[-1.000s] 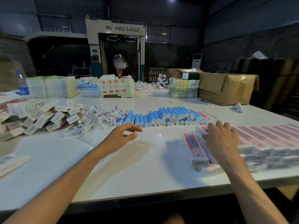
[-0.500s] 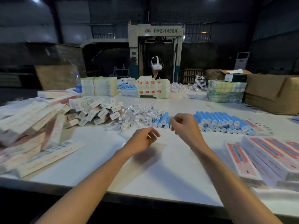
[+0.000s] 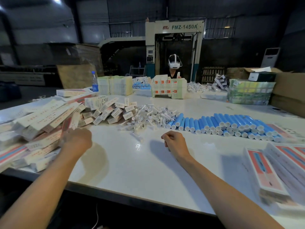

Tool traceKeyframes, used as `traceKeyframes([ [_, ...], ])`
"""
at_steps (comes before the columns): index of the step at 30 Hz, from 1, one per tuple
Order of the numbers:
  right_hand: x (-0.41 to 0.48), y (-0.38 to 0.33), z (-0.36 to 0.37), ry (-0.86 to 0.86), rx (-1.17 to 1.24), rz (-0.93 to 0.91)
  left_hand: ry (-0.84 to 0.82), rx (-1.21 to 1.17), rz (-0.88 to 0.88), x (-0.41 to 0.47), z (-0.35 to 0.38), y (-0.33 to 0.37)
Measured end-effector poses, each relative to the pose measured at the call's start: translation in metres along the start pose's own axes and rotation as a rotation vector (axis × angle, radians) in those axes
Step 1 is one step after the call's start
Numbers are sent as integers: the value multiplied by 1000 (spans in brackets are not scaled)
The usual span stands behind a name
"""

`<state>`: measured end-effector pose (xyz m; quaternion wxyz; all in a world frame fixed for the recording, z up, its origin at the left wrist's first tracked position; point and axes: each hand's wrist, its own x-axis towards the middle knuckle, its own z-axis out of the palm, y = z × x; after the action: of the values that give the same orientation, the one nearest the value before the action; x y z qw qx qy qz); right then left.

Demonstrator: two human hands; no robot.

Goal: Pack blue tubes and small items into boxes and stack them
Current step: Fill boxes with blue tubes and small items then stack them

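**Head view of a packing table.** The left hand, motion-blurred, is at the near edge of a slumped pile of long white cartons. Its fingers are at or against a carton, but whether they grip one cannot be told. The right hand sits low over the table, fingers curled into a loose fist with nothing visible inside. Blue tubes lie in a stacked row beyond and to the right of the right fingertips, apart from them. Wrapped small items are heaped beyond the gap between the two hands. Printed boxes lie right of the right forearm. Probable step: fetching a carton to fill. Risk: drawing a carton from low in the leaning pile may slide those above it toward the table edge, and a careless sweep could set the tubes rolling
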<state>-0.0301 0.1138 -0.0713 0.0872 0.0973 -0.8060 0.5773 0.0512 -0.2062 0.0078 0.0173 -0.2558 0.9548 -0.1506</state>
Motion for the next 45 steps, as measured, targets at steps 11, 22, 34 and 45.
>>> traceKeyframes([
  [11,-1,0,1,5,-5,-19,-99,-415,177,22,-12,-6],
  [22,35,-30,-28,181,-315,48,-266,-1624,463,15,-58,116],
  [34,120,19,-163,357,-1186,227,-805,-2369,457,15,-12,174],
  [45,123,42,-163,339,-1483,168,-525,-2273,705,19,-4,178],
])
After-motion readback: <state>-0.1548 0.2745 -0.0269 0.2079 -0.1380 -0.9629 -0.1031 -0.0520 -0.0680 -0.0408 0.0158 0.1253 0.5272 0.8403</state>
